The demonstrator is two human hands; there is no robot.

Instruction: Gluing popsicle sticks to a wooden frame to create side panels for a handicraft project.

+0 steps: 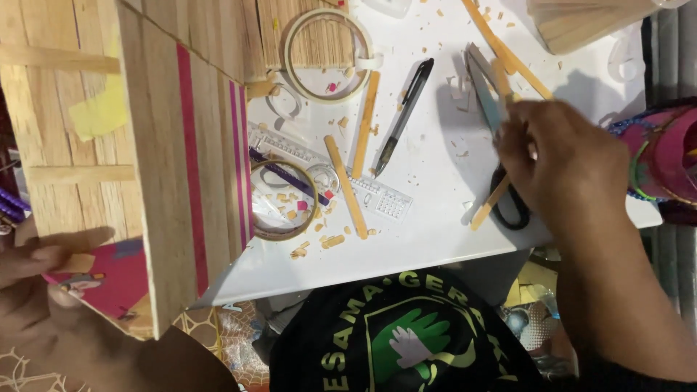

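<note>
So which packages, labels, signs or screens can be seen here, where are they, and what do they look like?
No packages, signs or screens show.
Shirt print: bottom centre, on the person's black shirt; a round badge with yellow-green lettering in an arc around a green and a white hand.
Ruler: clear plastic with printed marks, lying mid-table under wooden sticks.
Yellow paper patch: stuck on the wooden stick panel, upper left; blank as far as can be seen.

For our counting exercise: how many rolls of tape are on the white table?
2: one tape roll at the table's far edge, another tape roll near the ruler. The wooden stick box may hide others.
</note>
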